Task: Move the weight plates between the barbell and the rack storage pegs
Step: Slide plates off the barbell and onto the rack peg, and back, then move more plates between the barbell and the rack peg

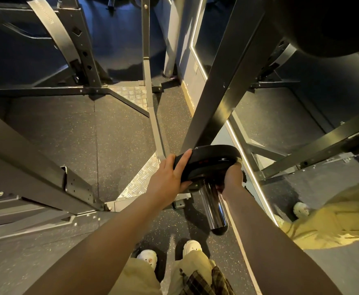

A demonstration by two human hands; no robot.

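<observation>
Both hands hold one black weight plate [206, 161] low on the rack. Left hand [170, 177]: grip curled round the plate's near-left rim, fingers laid over the edge, thumb beneath. Right hand [232, 174]: grip on the right rim from below, fingers mostly hidden behind the plate.

Writing: small red marks on the plate's face, too blurred to read. Embossed lettering on a curved grey strap [53, 28] at upper left, not legible.

Orientation: plate sits on a chrome storage peg [213, 206] at the foot of a dark rack upright [221, 81]. Peg's long axis runs from the upright toward the camera and down; its free end points at the person's white shoes [192, 248]. Plate face is square to that axis, at the peg's root, touching or just off the upright. Speckled rubber floor [121, 135] below.
</observation>
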